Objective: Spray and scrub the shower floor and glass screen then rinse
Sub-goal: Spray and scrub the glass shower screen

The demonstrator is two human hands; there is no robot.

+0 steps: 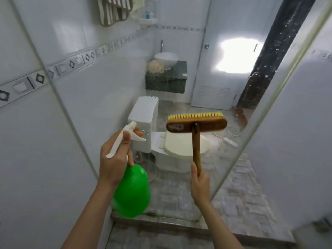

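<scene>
The left hand (115, 159) grasps a green spray bottle (132, 191). The right hand (199, 184) clenches a brush (196, 122). The wet glass screen (179, 87) seems to blur the toilet (172, 151).

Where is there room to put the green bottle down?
Both hands are full: left hand holds the spray bottle, right hand the brush. Bare tiled floor lies between the arms, below the step. Beyond the glass, the toilet crowds things.

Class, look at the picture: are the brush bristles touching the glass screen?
Cannot tell. The head view shows the bristles pointing away toward the glass screen, but the clear pane hides any contact or gap.
</scene>
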